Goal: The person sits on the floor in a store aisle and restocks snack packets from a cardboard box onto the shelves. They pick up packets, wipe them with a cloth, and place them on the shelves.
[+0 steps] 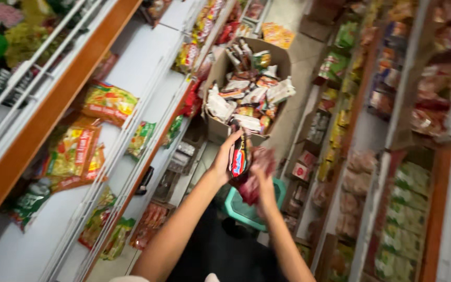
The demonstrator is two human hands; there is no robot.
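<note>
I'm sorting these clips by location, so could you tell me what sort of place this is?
Most likely a small grocery shop aisle: shelves on both sides carry packaged snacks, a cardboard box is full of packets, and the left hand and right hand hold packets.

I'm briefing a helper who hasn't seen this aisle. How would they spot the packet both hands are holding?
Find the open cardboard box of snack packets on the aisle floor between the shelves. Just in front of it, the left hand and right hand meet over a teal stool. The dark red packet stands upright between them, the only one off box and shelves.
</note>
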